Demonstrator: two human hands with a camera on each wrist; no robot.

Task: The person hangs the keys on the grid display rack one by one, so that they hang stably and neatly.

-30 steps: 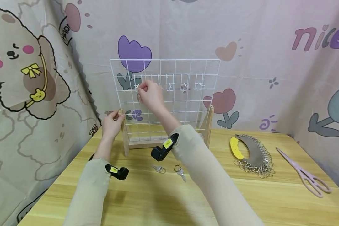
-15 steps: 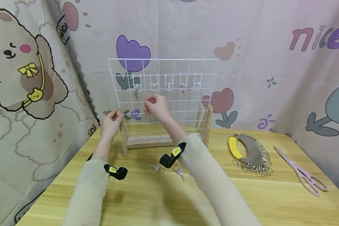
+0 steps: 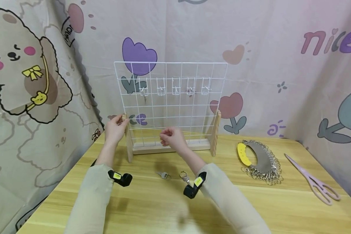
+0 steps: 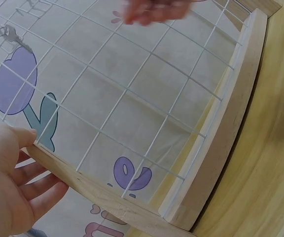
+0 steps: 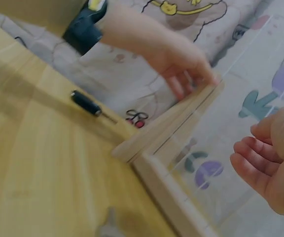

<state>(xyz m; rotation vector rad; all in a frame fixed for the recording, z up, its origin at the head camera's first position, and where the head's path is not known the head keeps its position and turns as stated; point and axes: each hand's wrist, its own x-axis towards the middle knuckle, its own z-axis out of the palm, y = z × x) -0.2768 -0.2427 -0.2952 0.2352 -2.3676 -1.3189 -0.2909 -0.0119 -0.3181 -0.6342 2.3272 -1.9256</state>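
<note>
A white wire grid (image 3: 181, 105) stands upright on a wooden base with several hooks. From its far-left hook hangs a key (image 3: 145, 98), also visible in the left wrist view as a key (image 4: 15, 37). My left hand (image 3: 115, 130) grips the top of the left wooden post (image 4: 83, 180), thumb on one side and fingers on the other. In front of the grid's lower part is my right hand (image 3: 175, 139), its fingers loosely bent and holding nothing. Two keys with rings lie on the table: one key (image 3: 163, 175) and another, its ring (image 3: 183, 175) partly beside the wrist camera.
To the right lie a grey plate (image 3: 263, 157) with a yellow handle and many rings, and pink scissors (image 3: 313, 178). The right wrist view shows a dark-handled tool (image 5: 87, 104) on the table behind the left post. A patterned curtain hangs behind.
My right hand has let go of the key at the far-left hook and moved down and right, away from it. The key now hangs there. My left hand stays on the post.
</note>
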